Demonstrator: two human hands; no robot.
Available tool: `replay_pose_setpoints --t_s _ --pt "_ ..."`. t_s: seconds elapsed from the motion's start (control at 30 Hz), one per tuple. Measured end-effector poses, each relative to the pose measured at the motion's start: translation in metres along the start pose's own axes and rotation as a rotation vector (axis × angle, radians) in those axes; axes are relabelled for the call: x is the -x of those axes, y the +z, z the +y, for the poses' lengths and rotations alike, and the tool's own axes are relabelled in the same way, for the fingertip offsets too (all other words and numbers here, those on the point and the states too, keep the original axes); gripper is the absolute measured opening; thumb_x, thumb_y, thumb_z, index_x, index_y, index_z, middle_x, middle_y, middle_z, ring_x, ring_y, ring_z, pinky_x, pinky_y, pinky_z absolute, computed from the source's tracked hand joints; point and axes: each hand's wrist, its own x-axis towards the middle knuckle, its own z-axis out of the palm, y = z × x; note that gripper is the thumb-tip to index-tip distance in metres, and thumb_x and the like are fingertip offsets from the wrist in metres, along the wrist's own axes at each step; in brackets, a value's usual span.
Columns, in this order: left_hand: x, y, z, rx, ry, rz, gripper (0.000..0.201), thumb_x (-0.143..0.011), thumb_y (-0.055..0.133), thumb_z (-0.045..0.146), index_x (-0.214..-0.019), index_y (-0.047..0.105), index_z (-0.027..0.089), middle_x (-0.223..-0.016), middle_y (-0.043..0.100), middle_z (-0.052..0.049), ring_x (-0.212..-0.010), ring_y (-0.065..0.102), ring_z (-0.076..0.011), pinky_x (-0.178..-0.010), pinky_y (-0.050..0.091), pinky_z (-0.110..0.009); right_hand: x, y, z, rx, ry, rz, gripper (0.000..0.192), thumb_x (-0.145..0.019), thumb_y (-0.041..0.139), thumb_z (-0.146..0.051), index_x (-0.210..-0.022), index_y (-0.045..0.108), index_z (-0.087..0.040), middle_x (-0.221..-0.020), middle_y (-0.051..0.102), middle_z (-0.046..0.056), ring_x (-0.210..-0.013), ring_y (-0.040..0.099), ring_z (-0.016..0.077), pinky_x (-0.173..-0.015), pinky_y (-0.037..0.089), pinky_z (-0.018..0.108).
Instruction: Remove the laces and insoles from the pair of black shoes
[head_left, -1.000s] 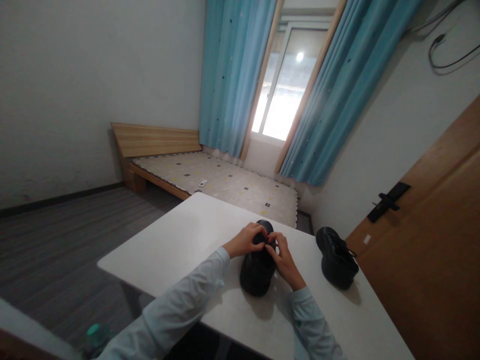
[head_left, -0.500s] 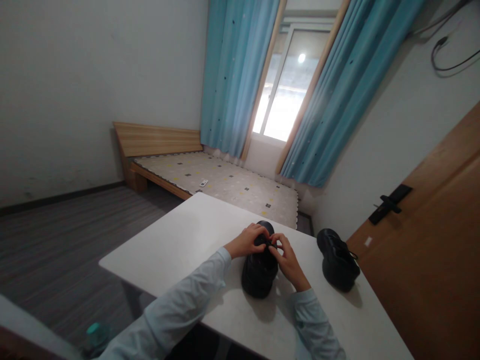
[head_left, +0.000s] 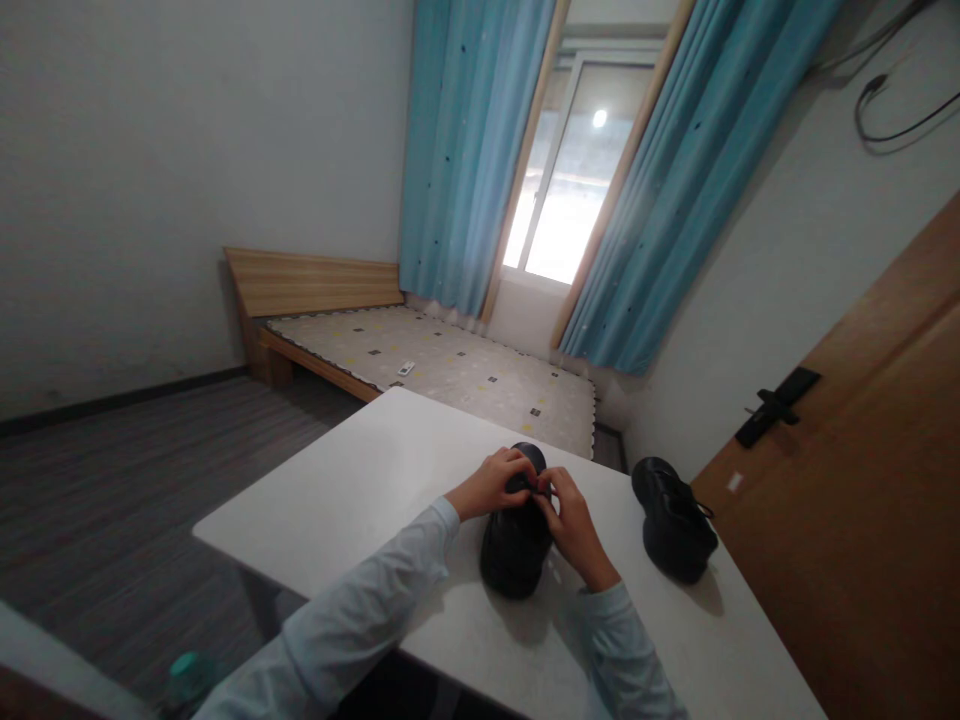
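the white table fills the lower middle of the view, one corner pointing off toward the bed under the window with its blue curtains, and a wooden door standing close on the right. two black shoes sit on it. the nearer shoe rests on its sole straight ahead of the person, its long axis running away from the body, heel end toward the chest and toe toward the far table edge. the second shoe stands well apart to the right, near the door side of the table, untouched, and its laces look loosely tied. both hands meet on top of the nearer shoe, over the lacing area past its middle. the left hand comes in from the left with fingers curled down onto the upper, and the right hand comes from the right with fingertips pinched together at the same spot; both appear closed on something small there, likely the laces, though the dark shoe hides what exactly is gripped. the two hands are about equally near, fingertips almost touching each other across the shoe's centre line, pale sleeves trailing back on either side.
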Motion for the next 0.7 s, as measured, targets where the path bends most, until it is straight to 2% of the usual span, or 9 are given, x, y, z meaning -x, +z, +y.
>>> replay_pose_setpoints --t_s 0.13,0.27,0.4,0.5,0.57,0.63,0.7 --pt "0.000 0.004 -0.003 0.010 0.019 0.032 0.021 -0.070 0.059 0.015 -0.090 0.061 0.021 -0.099 0.056 -0.005 -0.098 0.049 -0.0210 -0.090 0.038 -0.033 0.002 0.005 0.008 -0.283 0.128 0.067 0.007 -0.078 0.053 -0.026 -0.080 0.048 -0.022 -0.089 0.056 0.003 -0.089 0.055 0.0198 -0.079 0.048 0.036" --pt "0.000 0.007 -0.003 0.061 0.046 0.050 0.021 -0.070 0.057 0.012 -0.091 0.059 0.019 -0.100 0.055 -0.005 -0.098 0.049 -0.0197 -0.090 0.039 -0.031 0.002 0.010 0.010 -0.399 0.173 0.159 0.010 -0.079 0.056 -0.029 -0.080 0.051 -0.021 -0.085 0.057 0.002 -0.089 0.057 0.0190 -0.084 0.047 0.037" --pt "0.000 0.005 0.000 0.086 0.048 0.053 0.023 -0.069 0.057 0.011 -0.090 0.056 0.018 -0.097 0.055 -0.004 -0.097 0.049 -0.0192 -0.089 0.040 -0.031 0.002 0.007 0.010 -0.380 0.147 0.204 0.009 -0.077 0.060 -0.028 -0.076 0.056 -0.020 -0.079 0.060 0.002 -0.083 0.059 0.0185 -0.083 0.048 0.038" --pt "0.000 0.004 0.000 0.079 0.036 0.068 0.025 -0.068 0.059 0.012 -0.091 0.054 0.018 -0.096 0.055 -0.004 -0.095 0.049 -0.0195 -0.088 0.040 -0.032 0.001 0.000 0.007 -0.327 0.137 0.181 0.010 -0.076 0.062 -0.029 -0.075 0.058 -0.020 -0.076 0.062 0.001 -0.081 0.061 0.0187 -0.082 0.050 0.038" --pt "0.001 0.003 0.000 0.064 0.031 0.072 0.025 -0.068 0.060 0.013 -0.091 0.054 0.018 -0.097 0.054 -0.005 -0.096 0.048 -0.0201 -0.089 0.040 -0.032 0.001 -0.005 0.003 -0.300 0.131 0.141 0.010 -0.077 0.061 -0.027 -0.083 0.059 -0.021 -0.078 0.062 0.001 -0.081 0.062 0.0183 -0.080 0.052 0.037" --pt "0.001 0.003 0.000 0.047 0.036 0.062 0.022 -0.069 0.060 0.013 -0.090 0.056 0.018 -0.098 0.054 -0.005 -0.098 0.048 -0.0206 -0.090 0.039 -0.032 0.001 -0.008 -0.001 -0.240 0.103 0.093 0.017 -0.079 0.058 -0.024 -0.096 0.058 -0.021 -0.081 0.062 0.002 -0.082 0.062 0.0179 -0.078 0.053 0.036" --pt "0.001 0.002 0.000 0.037 0.044 0.047 0.019 -0.070 0.059 0.012 -0.088 0.058 0.019 -0.098 0.054 -0.005 -0.098 0.047 -0.0204 -0.090 0.039 -0.032 0.001 -0.010 -0.004 -0.115 0.043 0.059 0.019 -0.081 0.053 -0.020 -0.100 0.059 -0.021 -0.082 0.061 0.003 -0.080 0.061 0.0179 -0.075 0.052 0.034"
